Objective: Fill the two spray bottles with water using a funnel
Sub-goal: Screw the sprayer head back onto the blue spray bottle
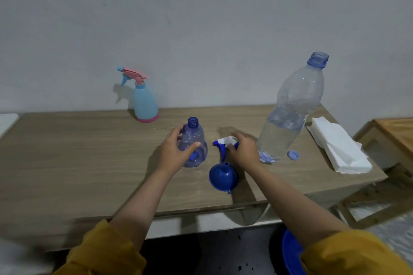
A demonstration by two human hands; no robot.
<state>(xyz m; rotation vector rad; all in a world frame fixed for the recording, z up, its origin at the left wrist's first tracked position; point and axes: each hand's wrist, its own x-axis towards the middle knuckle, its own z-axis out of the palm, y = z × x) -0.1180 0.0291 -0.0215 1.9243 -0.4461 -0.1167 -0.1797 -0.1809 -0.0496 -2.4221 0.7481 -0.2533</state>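
A: Currently, where is each hand?
B: Left hand (173,152) grips the uncapped clear blue spray bottle (194,144), frame center. Right hand (243,150) grasps the detached sprayer head (224,144) on the table (89,163), above the blue funnel (223,177).

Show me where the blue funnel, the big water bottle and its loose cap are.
blue funnel (222,177), head view, on its inner cone
big water bottle (290,109), head view, mid-body
loose cap (293,155), head view, on its top
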